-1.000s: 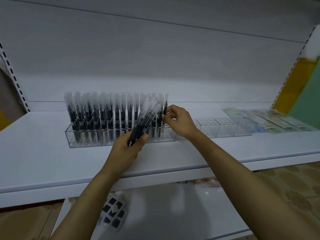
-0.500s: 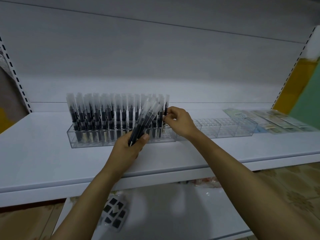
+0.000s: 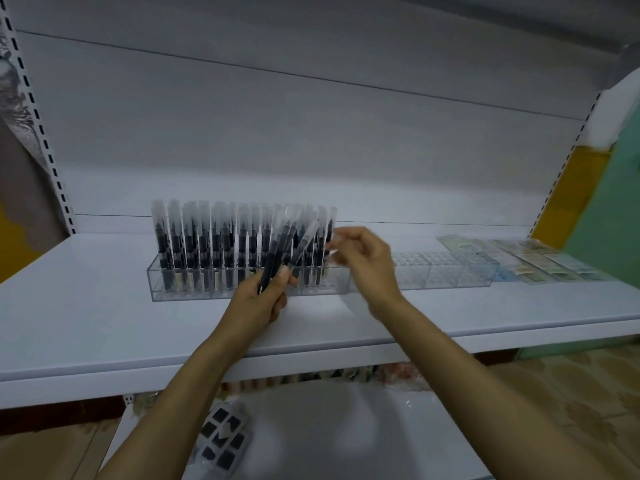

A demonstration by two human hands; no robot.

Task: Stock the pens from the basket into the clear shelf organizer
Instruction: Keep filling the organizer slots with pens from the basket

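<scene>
A clear shelf organizer [image 3: 445,276] lies along the white shelf. Its left half is packed with several upright black pens [image 3: 194,244] with frosted caps, while its right cells hold nothing. My left hand [image 3: 258,303] grips a fanned bundle of pens [image 3: 282,249] just in front of the filled rows. My right hand [image 3: 363,261] hovers blurred beside the last row of standing pens, fingers loosely curled, with nothing visible between them. The basket is out of view.
Flat printed packets [image 3: 526,258] lie at the shelf's back right, past the organizer. A lower shelf [image 3: 311,427] carries a clear tray of black pieces [image 3: 221,441] and wrapped goods under the shelf edge [image 3: 104,372]. Slotted uprights [image 3: 45,140] frame the bay.
My right hand let go of the pen it held at the last filled row and drew back slightly to the right. The left hand keeps the bundle in the same spot.
</scene>
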